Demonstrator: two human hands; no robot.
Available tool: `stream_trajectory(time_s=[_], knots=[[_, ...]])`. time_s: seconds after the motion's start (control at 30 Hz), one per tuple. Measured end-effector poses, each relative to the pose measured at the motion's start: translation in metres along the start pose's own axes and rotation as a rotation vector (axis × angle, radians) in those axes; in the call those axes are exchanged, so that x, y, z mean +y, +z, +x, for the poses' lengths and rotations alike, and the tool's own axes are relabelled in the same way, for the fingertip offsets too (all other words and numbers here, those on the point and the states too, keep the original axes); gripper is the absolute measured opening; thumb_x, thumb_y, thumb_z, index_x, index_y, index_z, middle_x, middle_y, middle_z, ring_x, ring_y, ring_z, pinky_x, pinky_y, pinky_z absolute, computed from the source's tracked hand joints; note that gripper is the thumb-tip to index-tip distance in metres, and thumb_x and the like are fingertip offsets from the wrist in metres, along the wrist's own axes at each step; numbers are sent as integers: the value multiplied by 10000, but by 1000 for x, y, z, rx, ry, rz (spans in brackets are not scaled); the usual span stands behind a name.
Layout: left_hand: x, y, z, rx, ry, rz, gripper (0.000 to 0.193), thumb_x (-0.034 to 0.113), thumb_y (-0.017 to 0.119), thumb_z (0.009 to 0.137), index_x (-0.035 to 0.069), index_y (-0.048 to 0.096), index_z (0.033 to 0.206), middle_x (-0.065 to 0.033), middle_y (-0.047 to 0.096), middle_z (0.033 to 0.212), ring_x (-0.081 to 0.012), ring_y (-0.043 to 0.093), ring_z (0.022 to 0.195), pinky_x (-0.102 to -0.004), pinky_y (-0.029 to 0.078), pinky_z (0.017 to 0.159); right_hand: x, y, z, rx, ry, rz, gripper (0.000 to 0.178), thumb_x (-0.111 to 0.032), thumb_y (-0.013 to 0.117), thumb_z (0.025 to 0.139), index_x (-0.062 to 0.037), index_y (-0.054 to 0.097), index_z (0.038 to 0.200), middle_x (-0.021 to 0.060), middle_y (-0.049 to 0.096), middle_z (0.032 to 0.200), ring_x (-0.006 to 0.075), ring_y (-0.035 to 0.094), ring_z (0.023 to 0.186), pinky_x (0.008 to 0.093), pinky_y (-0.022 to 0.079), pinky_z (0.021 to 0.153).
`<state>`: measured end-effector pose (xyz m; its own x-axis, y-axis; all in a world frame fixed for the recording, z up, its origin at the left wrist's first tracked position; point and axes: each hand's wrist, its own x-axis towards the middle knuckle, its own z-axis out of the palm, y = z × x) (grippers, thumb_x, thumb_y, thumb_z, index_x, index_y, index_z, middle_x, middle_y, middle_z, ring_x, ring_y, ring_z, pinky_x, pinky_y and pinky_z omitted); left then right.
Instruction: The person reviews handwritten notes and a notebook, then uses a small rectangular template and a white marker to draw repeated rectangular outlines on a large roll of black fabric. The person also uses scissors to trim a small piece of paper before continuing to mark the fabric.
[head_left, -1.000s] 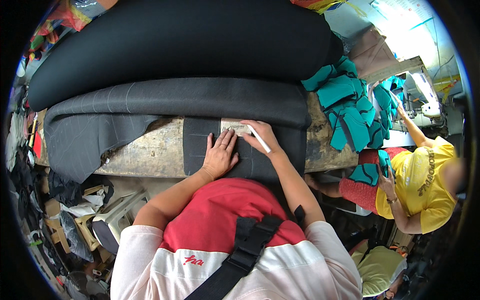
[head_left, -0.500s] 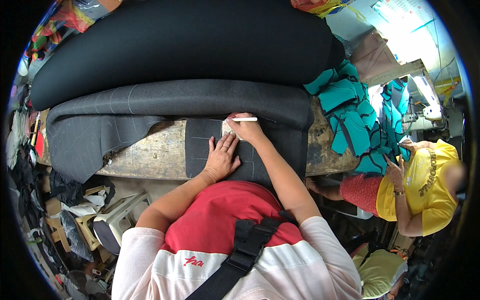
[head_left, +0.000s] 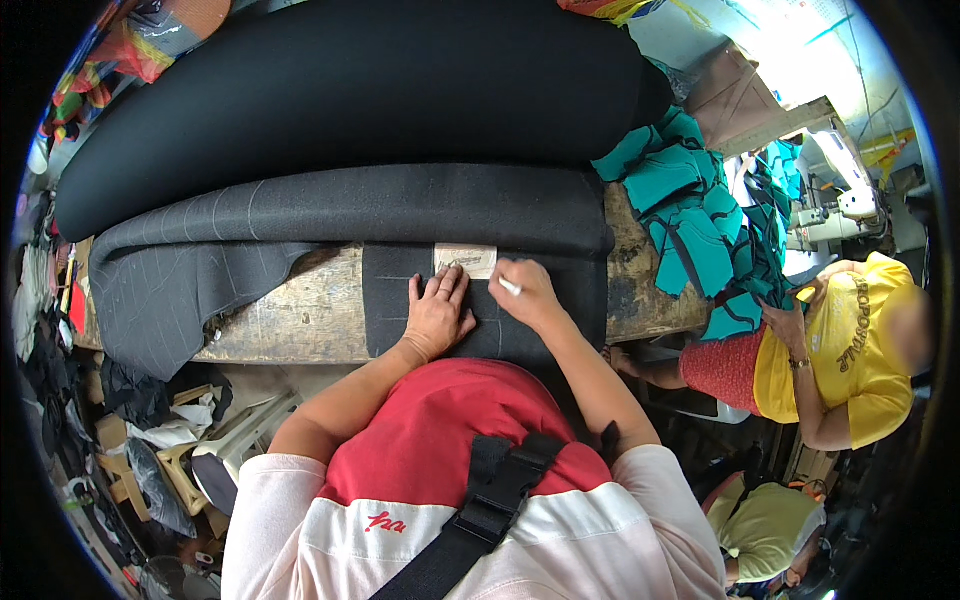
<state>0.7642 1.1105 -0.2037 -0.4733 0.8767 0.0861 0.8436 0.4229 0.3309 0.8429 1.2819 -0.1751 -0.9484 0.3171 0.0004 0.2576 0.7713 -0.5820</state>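
Note:
Flat on a dark grey fabric piece with pale drawn lines lies my left hand, its fingers stretched out. Its fingertips press the lower edge of a small beige rectangular card. At the card's right edge, my right hand grips a white pen between closed fingers. The pen's tip is hidden by the hand. Behind the card lies a thick fold of the same fabric, also marked with pale lines at its left.
The fabric lies on a worn wooden table. A large black fabric roll stretches across the back. Teal cut pieces are heaped at the right, beside a co-worker in a yellow shirt and a sewing machine. A white stool stands lower left.
My right hand has moved from the card's far edge to its right side, nearer to me, and the pen has turned. The left hand stays on the card. The co-worker's hands have shifted.

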Motion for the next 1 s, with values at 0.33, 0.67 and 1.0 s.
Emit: stream_trajectory(time_s=[0.33, 0.67, 1.0], knots=[[-53, -1, 62, 144, -25, -357, 499, 324, 433, 913, 20, 398, 1307, -217, 559, 1093, -360, 487, 1105, -552, 245, 1022, -4, 20, 23, 165, -218, -149, 425, -188, 728, 674, -92, 555, 1051, 81, 563, 1126, 284, 476, 1134, 458, 399, 927], [-62, -8, 114, -142, -181, 95, 1172, 831, 454, 632, 82, 100, 1460, -139, 204, 1495, -388, 187, 1357, -516, 93, 1108, 33, -7, -12, 409, 232, 354, 206, 41, 632, 729, -18, 555, 911, 74, 614, 707, 110, 620, 607, 244, 495, 559], [-19, 5, 110, 88, -247, 49, 1013, 752, 502, 696, 67, 285, 1411, -137, 255, 1468, -412, 194, 1344, -703, 107, 1000, 55, 16, 26, 558, 67, -116, 407, -339, 758, 635, -84, 604, 911, 129, 620, 922, 341, 554, 897, 439, 407, 828]])
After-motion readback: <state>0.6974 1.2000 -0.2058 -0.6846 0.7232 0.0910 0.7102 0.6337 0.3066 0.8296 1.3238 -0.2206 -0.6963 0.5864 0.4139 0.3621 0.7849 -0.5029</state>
